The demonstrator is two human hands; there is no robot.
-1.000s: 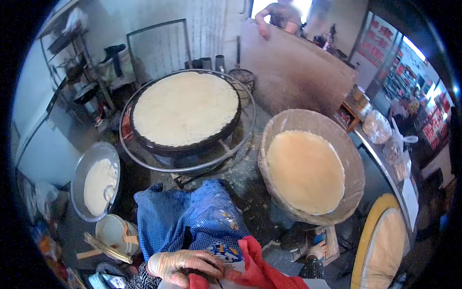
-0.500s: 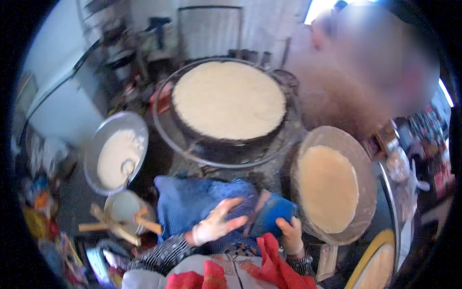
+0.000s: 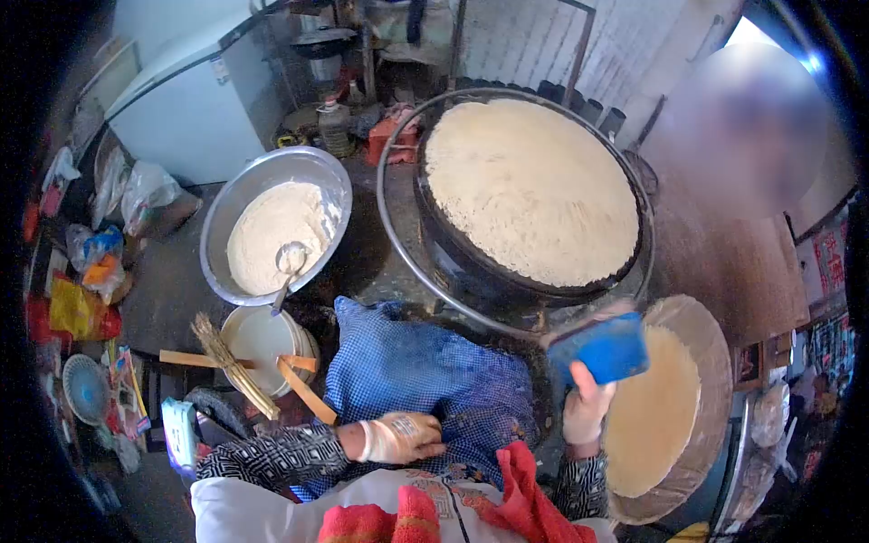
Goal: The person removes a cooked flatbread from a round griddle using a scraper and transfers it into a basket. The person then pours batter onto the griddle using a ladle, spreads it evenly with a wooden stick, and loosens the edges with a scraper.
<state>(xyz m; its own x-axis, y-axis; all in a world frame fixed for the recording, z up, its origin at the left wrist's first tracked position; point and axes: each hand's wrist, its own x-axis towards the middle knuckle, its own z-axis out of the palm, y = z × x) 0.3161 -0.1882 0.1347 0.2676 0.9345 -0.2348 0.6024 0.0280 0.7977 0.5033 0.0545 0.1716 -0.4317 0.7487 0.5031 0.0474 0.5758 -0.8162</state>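
My right hand [image 3: 587,412] grips a flat blue rectangular pad [image 3: 599,349], raised between the griddle and the batter tub. My left hand [image 3: 400,438], with a white wrap round its palm, lies on the blue checked cloth [image 3: 425,371] over my lap. Its fingers rest loosely on the cloth with nothing visible in them. Ahead stands a round black griddle [image 3: 480,271], covered by a wide pale layer of batter [image 3: 534,190]. To the right, a plastic-lined tub [image 3: 709,362] holds thin yellowish batter [image 3: 654,412].
A metal ring [image 3: 387,195] surrounds the griddle. At left, a steel basin [image 3: 214,231] holds thick pale batter and a ladle [image 3: 290,260]. Below it a bucket [image 3: 306,344] carries wooden sticks and a straw brush [image 3: 222,353]. Another person [image 3: 751,136] is beyond the brown table [image 3: 724,262].
My right hand has lifted the blue pad up and to the right, towards the griddle's edge. My left hand has lowered from mid-air onto the cloth. The head view has turned left.
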